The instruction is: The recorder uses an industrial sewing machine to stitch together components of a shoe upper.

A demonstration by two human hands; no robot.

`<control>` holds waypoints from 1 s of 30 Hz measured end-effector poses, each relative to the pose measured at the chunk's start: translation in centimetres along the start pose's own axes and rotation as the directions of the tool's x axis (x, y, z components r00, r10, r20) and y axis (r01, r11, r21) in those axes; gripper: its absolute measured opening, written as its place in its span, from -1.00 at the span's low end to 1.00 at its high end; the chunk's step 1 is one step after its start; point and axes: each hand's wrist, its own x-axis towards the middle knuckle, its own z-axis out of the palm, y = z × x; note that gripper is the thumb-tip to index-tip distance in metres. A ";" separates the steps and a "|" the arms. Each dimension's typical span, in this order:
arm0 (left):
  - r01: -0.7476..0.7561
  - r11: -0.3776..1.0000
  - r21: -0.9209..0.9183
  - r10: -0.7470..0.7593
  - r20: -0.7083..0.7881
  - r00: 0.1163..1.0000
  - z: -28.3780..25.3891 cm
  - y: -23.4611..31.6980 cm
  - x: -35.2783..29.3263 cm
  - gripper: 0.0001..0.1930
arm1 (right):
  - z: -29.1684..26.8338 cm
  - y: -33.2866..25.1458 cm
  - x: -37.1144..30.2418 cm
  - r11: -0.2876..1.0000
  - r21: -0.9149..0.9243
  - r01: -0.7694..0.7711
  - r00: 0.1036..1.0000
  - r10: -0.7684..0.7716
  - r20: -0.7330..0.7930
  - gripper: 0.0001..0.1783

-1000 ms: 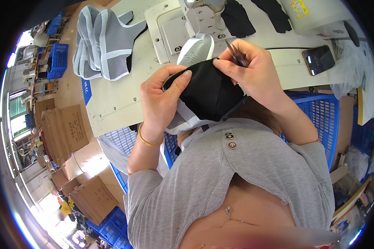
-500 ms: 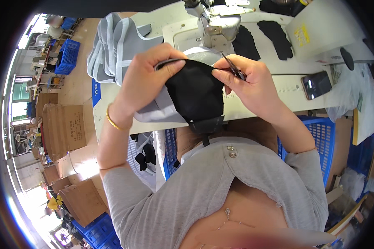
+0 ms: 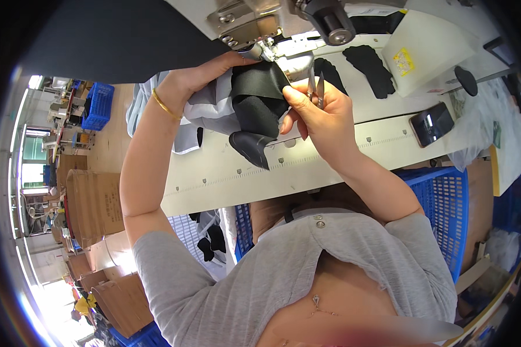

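A black and grey fabric piece (image 3: 259, 87) is bunched up at the sewing machine's needle area (image 3: 267, 51), with a darker flap hanging toward the table's near side. My left hand (image 3: 205, 74) is closed on its far left edge, the fingertips partly hidden beneath the machine head. Thumb and fingers of my right hand (image 3: 324, 115) pinch the right edge of the cloth. That same hand also keeps a pair of thread snips (image 3: 320, 91) tucked in the fingers, blades pointing up and away.
Black cut pieces (image 3: 369, 70) lie right of the machine, before a whitish bin (image 3: 431, 49). A phone (image 3: 432, 124) rests on the table's right side beside clear plastic (image 3: 480, 136). Blue baskets (image 3: 440, 202) stand below. The machine head (image 3: 237, 23) overhangs my hands.
Both hands have carried the fabric forward, up to the needle area. My view has shifted so the machine head fills the top. The snips stay in my right hand.
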 end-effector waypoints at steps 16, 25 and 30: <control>-0.069 0.739 0.670 0.292 -0.226 0.929 -11.8 -10.5 6.4 -0.66 | 0.8 0.6 -0.7 0.999 0.035 0.003 1.000 -0.002 -0.021 -0.84; -0.005 0.503 0.864 0.424 -0.242 0.873 -10.8 -10.0 3.5 -0.67 | 0.8 0.7 -0.8 0.998 0.070 -0.008 1.000 0.008 -0.008 -0.84; 0.050 0.338 0.940 0.481 -0.218 0.849 -10.9 -8.9 4.2 -0.68 | 0.9 0.6 -0.7 0.999 0.044 -0.009 1.000 0.009 0.012 -0.85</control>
